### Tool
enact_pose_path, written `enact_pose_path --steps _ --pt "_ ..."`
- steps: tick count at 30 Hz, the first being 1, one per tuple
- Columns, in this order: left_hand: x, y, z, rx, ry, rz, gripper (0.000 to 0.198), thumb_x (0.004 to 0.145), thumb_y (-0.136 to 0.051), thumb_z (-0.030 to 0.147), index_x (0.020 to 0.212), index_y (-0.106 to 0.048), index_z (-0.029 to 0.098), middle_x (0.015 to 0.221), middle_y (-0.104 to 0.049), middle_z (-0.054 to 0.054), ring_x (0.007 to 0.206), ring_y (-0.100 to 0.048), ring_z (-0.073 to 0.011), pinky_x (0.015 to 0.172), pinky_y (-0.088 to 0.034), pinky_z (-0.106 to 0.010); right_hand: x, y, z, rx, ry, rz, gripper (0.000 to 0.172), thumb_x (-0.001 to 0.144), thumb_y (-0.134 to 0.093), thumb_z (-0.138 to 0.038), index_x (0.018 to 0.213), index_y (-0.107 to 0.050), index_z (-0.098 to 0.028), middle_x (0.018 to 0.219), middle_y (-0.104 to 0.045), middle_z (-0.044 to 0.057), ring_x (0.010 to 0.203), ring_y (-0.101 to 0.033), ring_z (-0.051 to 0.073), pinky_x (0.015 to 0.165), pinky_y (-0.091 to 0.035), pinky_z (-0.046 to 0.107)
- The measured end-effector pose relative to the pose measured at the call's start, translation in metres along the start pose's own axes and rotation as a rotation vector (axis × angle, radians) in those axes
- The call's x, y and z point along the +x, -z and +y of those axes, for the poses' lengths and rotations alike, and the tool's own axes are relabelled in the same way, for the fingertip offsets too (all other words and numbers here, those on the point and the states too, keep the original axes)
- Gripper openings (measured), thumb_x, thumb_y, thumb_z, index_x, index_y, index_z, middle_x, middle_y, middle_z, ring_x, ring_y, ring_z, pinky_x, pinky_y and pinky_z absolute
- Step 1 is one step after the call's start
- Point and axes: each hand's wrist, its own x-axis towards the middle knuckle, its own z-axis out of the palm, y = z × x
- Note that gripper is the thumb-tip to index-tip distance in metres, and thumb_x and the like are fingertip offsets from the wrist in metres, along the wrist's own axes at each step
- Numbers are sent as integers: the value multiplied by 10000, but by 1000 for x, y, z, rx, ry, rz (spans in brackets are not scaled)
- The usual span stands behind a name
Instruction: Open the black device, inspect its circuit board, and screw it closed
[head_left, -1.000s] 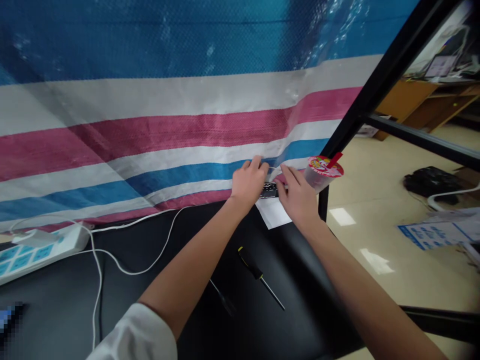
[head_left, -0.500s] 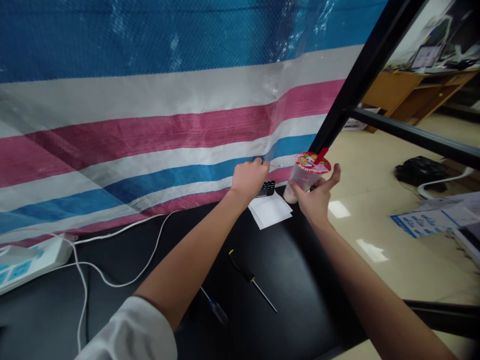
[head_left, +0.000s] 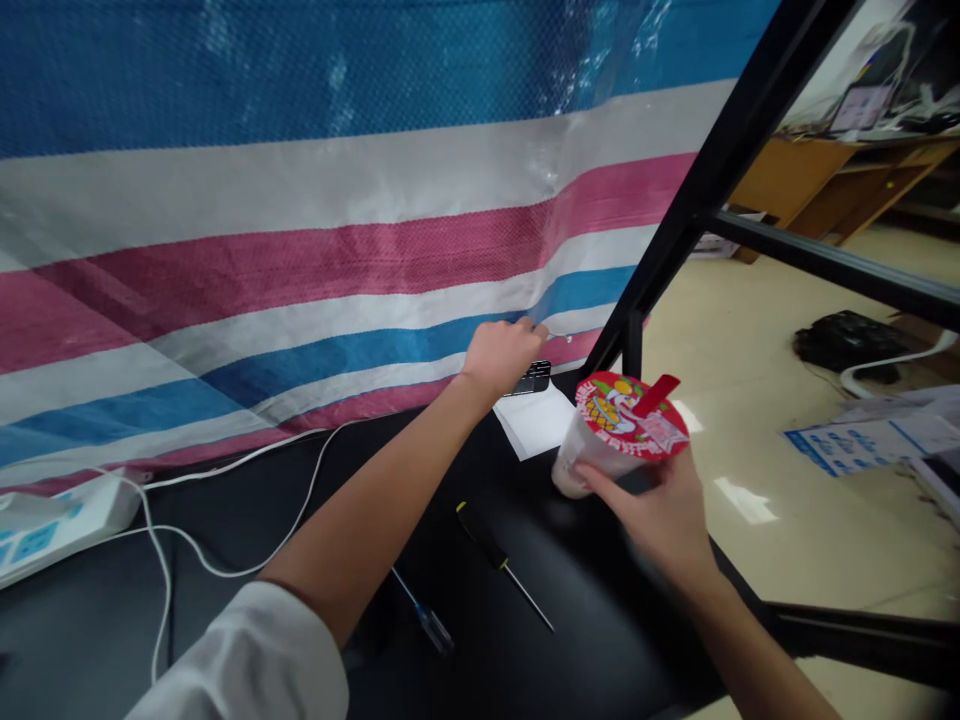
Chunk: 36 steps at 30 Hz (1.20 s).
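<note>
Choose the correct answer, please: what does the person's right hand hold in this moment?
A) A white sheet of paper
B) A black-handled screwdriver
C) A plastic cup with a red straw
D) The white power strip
C. The right hand has its fingers around the lower side of the plastic cup, which has a printed red top and a red straw.

No readable text, cup lid (head_left: 630, 412) print illegible
</note>
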Motion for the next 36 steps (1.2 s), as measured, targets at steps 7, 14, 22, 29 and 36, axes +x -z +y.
enact_pose_path --steps 7,14,22,29,36 --pt "5 -1 -5 10 -88 2 339 1044 -474 83 1243 -732 176 1094 -735 -141 941 -756 -264 743 -518 -355 -21 -2 8 5 121 -79 953 696 -908 -504 1524 -488 -288 1441 -611 166 1307 -639 414 1038 -585 605" --pt "5 -3 -8 21 -135 -4 318 1054 -459 82 1204 -730 156 1100 -731 -135 938 -746 -238 708 -480 -325 10 22 30 128 314 456 445 911 -579 -496 1343 -658 -421 1304 -662 110 1225 -668 410 912 -583 616" --pt "8 -5 -8 38 -170 -16 331 1069 -443 105 1258 -711 147 1117 -729 -133 946 -741 -241 711 -477 -327 163 -32 33 -475 476 -340 474 936 -617 -526 1280 -747 -226 845 -692 45 705 -625 208 692 -515 353" --pt "14 -9 -7 50 -186 -8 322 1087 -424 132 1235 -710 149 1123 -723 -134 946 -748 -245 688 -479 -338 178 -69 50 -575 441 -327 276 934 -593 -412 971 -784 -217 945 -778 84 863 -714 264 750 -505 354" --pt "-19 -19 0 -145 9 225 319 1107 -424 206 1354 -624 233 1316 -667 -93 1013 -716 -204 735 -528 -311 176 -76 88 -114 -20 -252 295 890 -640 -462 867 -729 -182 776 -757 87 567 -628 202 565 -483 330"
